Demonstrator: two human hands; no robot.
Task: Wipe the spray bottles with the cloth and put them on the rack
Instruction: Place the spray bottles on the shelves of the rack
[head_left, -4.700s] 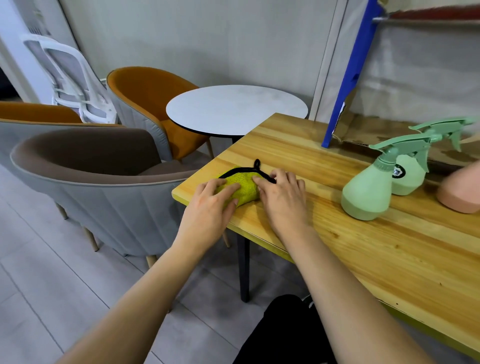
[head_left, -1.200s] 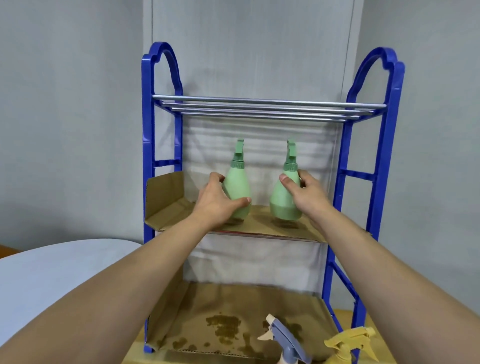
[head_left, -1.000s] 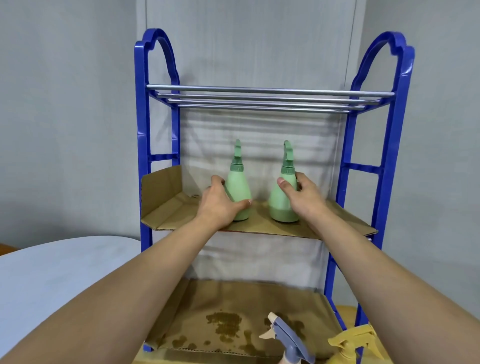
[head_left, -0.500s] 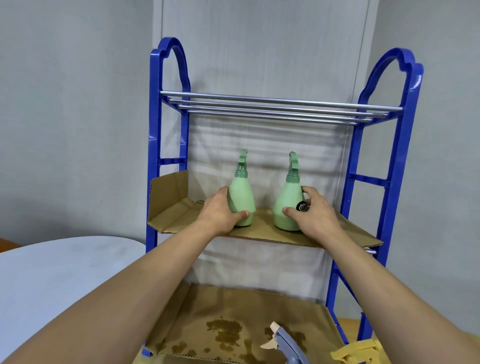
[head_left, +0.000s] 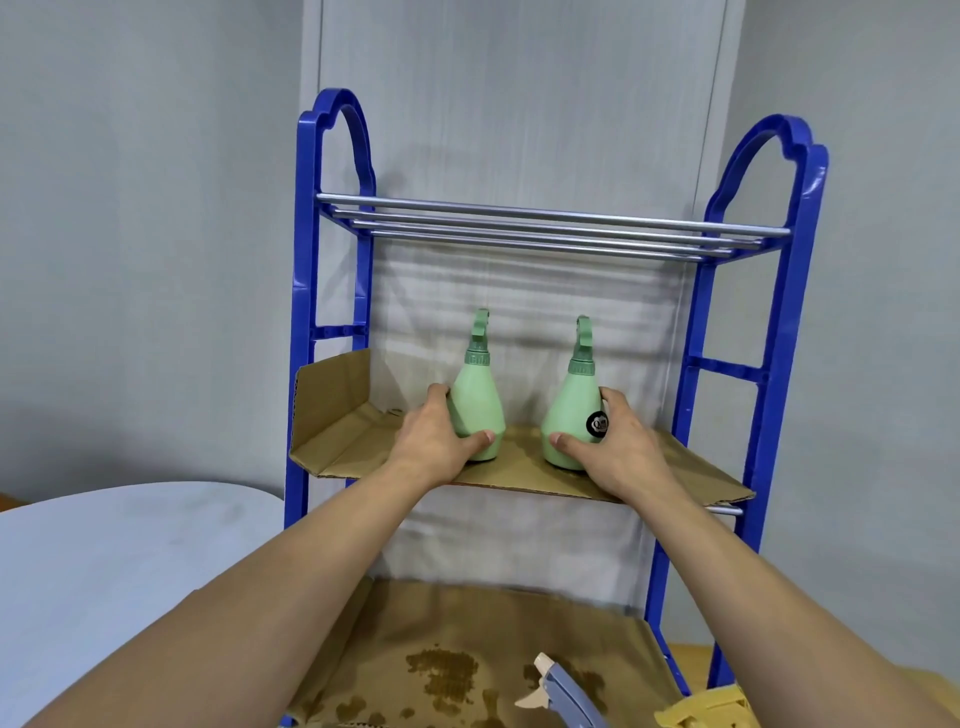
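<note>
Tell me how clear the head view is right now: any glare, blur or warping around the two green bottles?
Head view: even, soft light; both pale green plastic spray bottles sharp; faint glints on the silver metal top rails; blue plastic rack uprights lean from wide-angle distortion; blue-grey sprayer head cropped at the bottom edge.

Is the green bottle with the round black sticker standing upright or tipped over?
Upright. The stickered green bottle stands base-down on the cardboard shelf liner, nozzle straight up, with the right hand holding it.
</note>
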